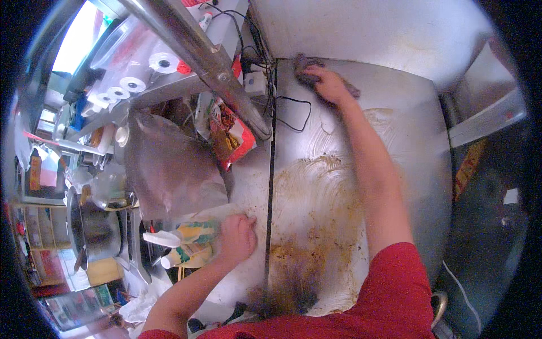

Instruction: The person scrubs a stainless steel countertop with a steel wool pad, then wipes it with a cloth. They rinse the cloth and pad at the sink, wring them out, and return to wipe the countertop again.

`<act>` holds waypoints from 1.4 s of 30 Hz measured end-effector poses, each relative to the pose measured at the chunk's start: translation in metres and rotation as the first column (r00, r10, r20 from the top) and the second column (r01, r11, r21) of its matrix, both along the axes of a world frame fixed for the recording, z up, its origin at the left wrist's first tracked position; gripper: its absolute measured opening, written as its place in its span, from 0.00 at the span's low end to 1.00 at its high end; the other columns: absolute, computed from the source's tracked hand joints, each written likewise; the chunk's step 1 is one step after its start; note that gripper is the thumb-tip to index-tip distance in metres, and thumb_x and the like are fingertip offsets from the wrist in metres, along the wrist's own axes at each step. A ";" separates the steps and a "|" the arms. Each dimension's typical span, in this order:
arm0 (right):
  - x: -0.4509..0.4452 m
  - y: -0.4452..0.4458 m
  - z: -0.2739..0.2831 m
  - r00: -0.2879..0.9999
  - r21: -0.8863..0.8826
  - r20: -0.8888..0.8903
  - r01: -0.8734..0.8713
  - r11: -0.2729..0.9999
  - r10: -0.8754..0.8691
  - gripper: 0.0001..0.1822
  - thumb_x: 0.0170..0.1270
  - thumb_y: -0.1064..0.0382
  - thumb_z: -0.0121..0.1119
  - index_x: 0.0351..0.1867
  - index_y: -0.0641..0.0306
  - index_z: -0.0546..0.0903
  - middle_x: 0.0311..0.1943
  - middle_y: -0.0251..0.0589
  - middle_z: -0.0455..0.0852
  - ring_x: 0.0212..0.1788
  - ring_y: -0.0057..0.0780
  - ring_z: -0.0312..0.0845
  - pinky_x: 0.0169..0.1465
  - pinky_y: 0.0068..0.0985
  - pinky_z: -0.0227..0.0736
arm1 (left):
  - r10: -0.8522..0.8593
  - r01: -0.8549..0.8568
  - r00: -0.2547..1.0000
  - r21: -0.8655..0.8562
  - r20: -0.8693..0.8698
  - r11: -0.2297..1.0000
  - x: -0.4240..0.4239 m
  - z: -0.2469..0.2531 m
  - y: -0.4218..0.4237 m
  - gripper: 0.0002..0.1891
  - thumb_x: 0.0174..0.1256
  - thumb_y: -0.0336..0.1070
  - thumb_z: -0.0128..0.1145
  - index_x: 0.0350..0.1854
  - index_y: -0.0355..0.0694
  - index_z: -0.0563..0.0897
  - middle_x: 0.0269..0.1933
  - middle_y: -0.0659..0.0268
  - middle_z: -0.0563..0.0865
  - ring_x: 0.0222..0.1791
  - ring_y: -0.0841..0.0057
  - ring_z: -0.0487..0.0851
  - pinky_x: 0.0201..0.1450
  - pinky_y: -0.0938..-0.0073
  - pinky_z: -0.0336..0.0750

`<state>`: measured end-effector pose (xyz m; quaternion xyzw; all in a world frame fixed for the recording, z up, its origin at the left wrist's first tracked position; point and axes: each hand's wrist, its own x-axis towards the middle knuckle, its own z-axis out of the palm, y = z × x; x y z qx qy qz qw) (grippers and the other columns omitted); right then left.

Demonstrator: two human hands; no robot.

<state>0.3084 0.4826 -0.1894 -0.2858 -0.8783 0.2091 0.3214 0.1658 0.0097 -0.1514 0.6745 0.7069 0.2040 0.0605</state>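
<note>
My right hand [326, 82] is pressed on a dark, crumpled cloth [308, 76] at the far left corner of a stainless-steel surface [406, 114]. Brown, greasy grime [313, 220] with swirled streaks covers the nearer part of that surface. My left hand [239, 238] rests with curled fingers on the metal left of a dark seam; whether it holds anything cannot be told. Beside it, to the left, are bottles with yellow-and-green labels [192, 254], one with a white cap.
A thin black cable [310, 111] loops onto the metal near the cloth. A slanting metal pipe [211, 51] crosses at upper left, above a red food packet [233, 137] and a large greyish bag [173, 169]. Rolls of plastic film [164, 63] lie on a shelf.
</note>
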 end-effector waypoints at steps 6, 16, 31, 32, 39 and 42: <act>-0.014 -0.103 0.012 0.965 -0.175 -0.076 -0.261 0.949 0.251 0.19 0.47 0.76 0.48 0.37 0.57 0.86 0.44 0.42 0.86 0.51 0.37 0.80 0.58 0.28 0.71 | 0.021 -0.021 1.000 -0.016 -0.019 1.000 -0.004 0.001 -0.004 0.13 0.51 0.27 0.54 0.41 0.37 0.79 0.40 0.56 0.75 0.43 0.58 0.73 0.45 0.59 0.68; 0.075 -0.223 0.044 0.969 -0.828 -0.244 -0.225 0.513 0.031 0.18 0.49 0.78 0.45 0.38 0.65 0.83 0.38 0.38 0.85 0.46 0.29 0.79 0.54 0.28 0.72 | 0.054 -0.054 0.999 -0.118 -0.004 0.992 0.001 0.014 0.002 0.12 0.52 0.30 0.51 0.38 0.39 0.83 0.37 0.56 0.79 0.42 0.57 0.75 0.46 0.57 0.69; 0.415 -0.065 -0.004 0.661 -0.136 0.126 0.751 0.647 -0.740 0.33 0.50 0.73 0.42 0.64 0.65 0.67 0.59 0.47 0.75 0.61 0.41 0.69 0.66 0.30 0.60 | 0.029 -0.035 0.998 -0.093 -0.058 0.995 0.003 0.012 0.006 0.09 0.52 0.32 0.50 0.33 0.38 0.83 0.37 0.54 0.80 0.43 0.55 0.76 0.45 0.55 0.68; 0.386 -0.062 -0.011 0.654 -0.146 0.127 0.756 0.638 -0.746 0.33 0.50 0.74 0.42 0.64 0.66 0.67 0.60 0.48 0.74 0.62 0.41 0.68 0.66 0.29 0.59 | 0.053 -0.067 0.995 -0.171 -0.090 0.983 -0.001 0.013 0.002 0.10 0.52 0.32 0.51 0.34 0.38 0.82 0.37 0.54 0.80 0.43 0.56 0.75 0.46 0.55 0.68; 0.236 -0.078 0.008 0.701 -0.071 0.235 0.703 0.707 -0.673 0.28 0.59 0.65 0.49 0.63 0.67 0.68 0.67 0.54 0.62 0.71 0.47 0.51 0.72 0.33 0.45 | 0.086 -0.092 0.995 -0.129 -0.051 0.987 -0.001 0.004 -0.003 0.13 0.51 0.31 0.52 0.41 0.40 0.81 0.38 0.56 0.77 0.44 0.56 0.73 0.48 0.56 0.66; 0.270 -0.041 0.005 0.616 0.096 0.298 0.741 0.664 -0.730 0.26 0.58 0.66 0.52 0.61 0.65 0.71 0.69 0.54 0.58 0.72 0.52 0.46 0.72 0.36 0.46 | 0.069 -0.078 0.996 -0.174 -0.058 0.982 0.000 0.006 -0.001 0.13 0.51 0.30 0.52 0.41 0.40 0.80 0.40 0.55 0.76 0.45 0.56 0.72 0.48 0.56 0.65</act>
